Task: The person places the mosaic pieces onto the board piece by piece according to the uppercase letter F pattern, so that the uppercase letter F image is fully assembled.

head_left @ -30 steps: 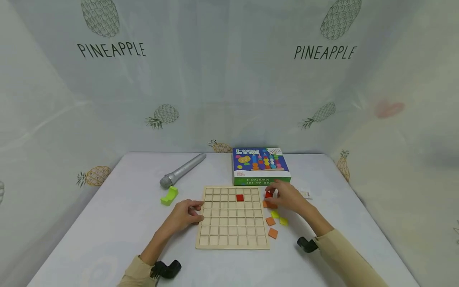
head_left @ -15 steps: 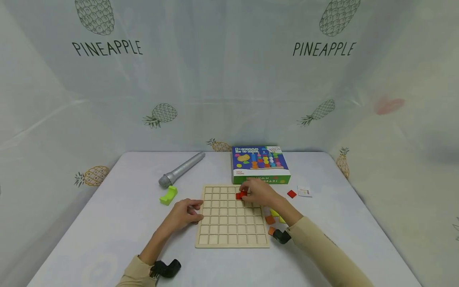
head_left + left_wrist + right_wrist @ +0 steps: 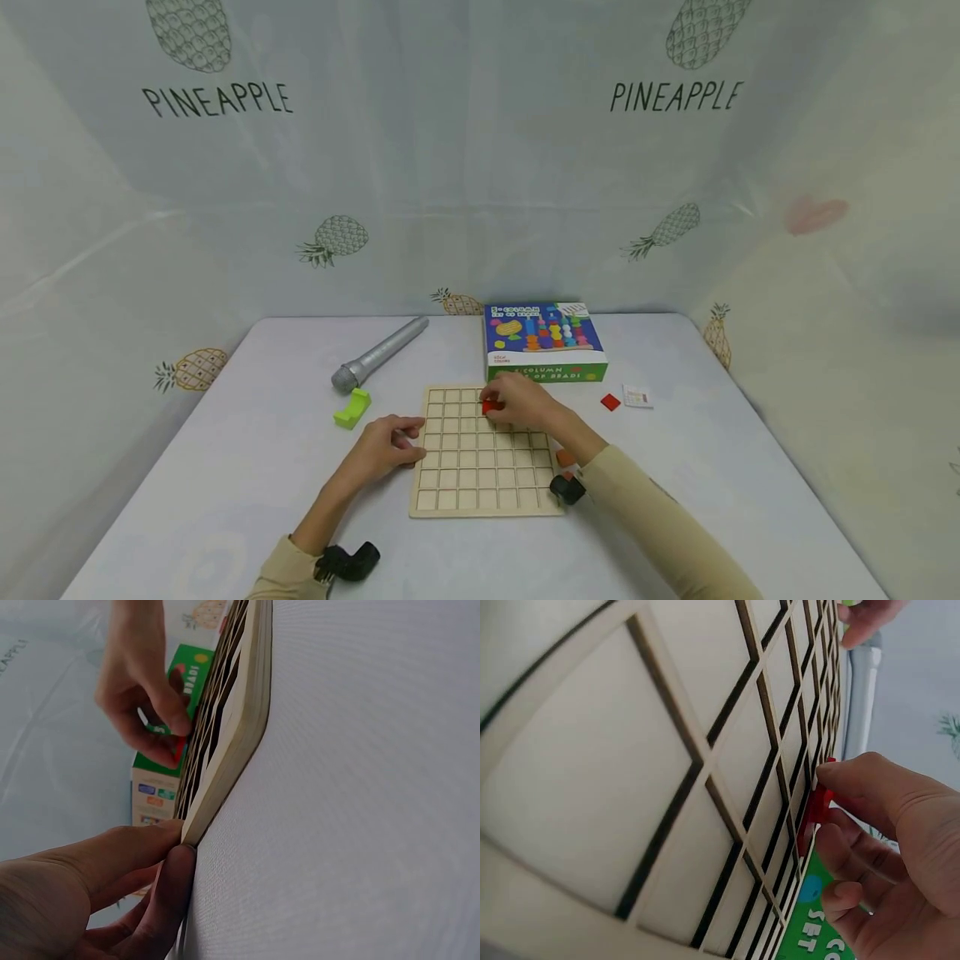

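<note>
A square wooden grid board lies flat on the table. My left hand touches the board's left edge with its fingertips; in the left wrist view, thumb and finger meet its rim. Over the board's back rows my right hand pinches a small red square tile between thumb and fingers. In the right wrist view, that red tile stands close over the grid cells, with more red just below it. The right hand covers part of the back rows.
Behind the board stands a blue and green bead-set box. To the right lie another red tile, a white card and an orange tile, partly behind the sleeve. On the left are a silver microphone and a lime-green block.
My right hand has gone from the loose tiles at the right to the board's back rows, carrying a red tile, then slightly further left. The left hand keeps its place.
</note>
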The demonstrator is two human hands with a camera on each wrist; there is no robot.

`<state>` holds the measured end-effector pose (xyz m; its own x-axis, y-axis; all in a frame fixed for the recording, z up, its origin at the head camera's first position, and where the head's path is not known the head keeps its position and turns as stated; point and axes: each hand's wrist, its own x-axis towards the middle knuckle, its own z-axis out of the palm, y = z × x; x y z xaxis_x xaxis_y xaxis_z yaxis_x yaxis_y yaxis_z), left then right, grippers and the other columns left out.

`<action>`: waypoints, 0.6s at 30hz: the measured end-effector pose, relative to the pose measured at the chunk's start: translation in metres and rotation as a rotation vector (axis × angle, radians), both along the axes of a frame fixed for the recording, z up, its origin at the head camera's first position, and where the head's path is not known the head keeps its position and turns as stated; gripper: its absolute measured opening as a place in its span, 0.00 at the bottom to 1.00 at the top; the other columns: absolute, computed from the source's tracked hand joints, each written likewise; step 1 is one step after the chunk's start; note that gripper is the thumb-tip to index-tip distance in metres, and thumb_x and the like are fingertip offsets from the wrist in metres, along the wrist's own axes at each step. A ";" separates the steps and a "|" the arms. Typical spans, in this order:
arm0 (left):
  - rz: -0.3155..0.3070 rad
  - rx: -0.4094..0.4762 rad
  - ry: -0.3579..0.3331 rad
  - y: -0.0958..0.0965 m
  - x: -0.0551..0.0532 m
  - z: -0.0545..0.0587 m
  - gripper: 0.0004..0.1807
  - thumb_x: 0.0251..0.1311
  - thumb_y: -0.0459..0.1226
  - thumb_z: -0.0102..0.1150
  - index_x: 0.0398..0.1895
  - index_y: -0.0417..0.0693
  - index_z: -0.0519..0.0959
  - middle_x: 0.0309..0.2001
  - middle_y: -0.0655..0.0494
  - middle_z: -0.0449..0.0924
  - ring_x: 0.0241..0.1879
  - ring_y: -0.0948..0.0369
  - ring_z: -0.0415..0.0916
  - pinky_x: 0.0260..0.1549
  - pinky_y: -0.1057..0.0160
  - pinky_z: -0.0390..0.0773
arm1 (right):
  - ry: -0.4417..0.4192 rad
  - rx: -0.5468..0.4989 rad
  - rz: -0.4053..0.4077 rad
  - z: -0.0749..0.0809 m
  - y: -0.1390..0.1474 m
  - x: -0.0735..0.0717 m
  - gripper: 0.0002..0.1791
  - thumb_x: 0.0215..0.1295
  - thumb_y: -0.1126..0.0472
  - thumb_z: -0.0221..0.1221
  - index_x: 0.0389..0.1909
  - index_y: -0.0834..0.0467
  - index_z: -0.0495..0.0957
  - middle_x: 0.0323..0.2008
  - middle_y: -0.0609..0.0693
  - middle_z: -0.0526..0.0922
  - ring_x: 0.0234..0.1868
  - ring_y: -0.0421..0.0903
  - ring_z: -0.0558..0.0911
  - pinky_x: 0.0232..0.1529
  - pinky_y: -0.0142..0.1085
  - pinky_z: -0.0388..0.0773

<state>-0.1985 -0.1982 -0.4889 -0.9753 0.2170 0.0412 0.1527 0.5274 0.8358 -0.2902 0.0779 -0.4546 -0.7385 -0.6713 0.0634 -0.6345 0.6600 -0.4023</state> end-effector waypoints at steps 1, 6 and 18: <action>0.000 -0.002 0.000 0.000 0.000 0.000 0.28 0.51 0.32 0.72 0.58 0.35 0.78 0.42 0.45 0.79 0.32 0.64 0.80 0.27 0.69 0.81 | -0.006 -0.004 0.002 0.001 -0.001 0.000 0.13 0.61 0.58 0.67 0.47 0.56 0.84 0.40 0.50 0.81 0.40 0.43 0.81 0.40 0.34 0.80; 0.003 -0.019 0.009 0.000 0.000 0.001 0.28 0.51 0.33 0.72 0.58 0.36 0.78 0.41 0.46 0.79 0.31 0.64 0.80 0.27 0.70 0.80 | -0.015 -0.010 0.017 0.003 -0.005 0.000 0.13 0.62 0.59 0.66 0.46 0.57 0.84 0.41 0.51 0.81 0.40 0.43 0.81 0.41 0.34 0.80; 0.008 -0.024 0.022 0.000 0.000 0.000 0.28 0.50 0.33 0.72 0.57 0.36 0.78 0.41 0.48 0.80 0.32 0.65 0.80 0.27 0.71 0.80 | -0.033 -0.002 0.014 0.002 -0.009 0.003 0.14 0.61 0.60 0.67 0.47 0.58 0.84 0.44 0.52 0.81 0.39 0.43 0.80 0.41 0.35 0.80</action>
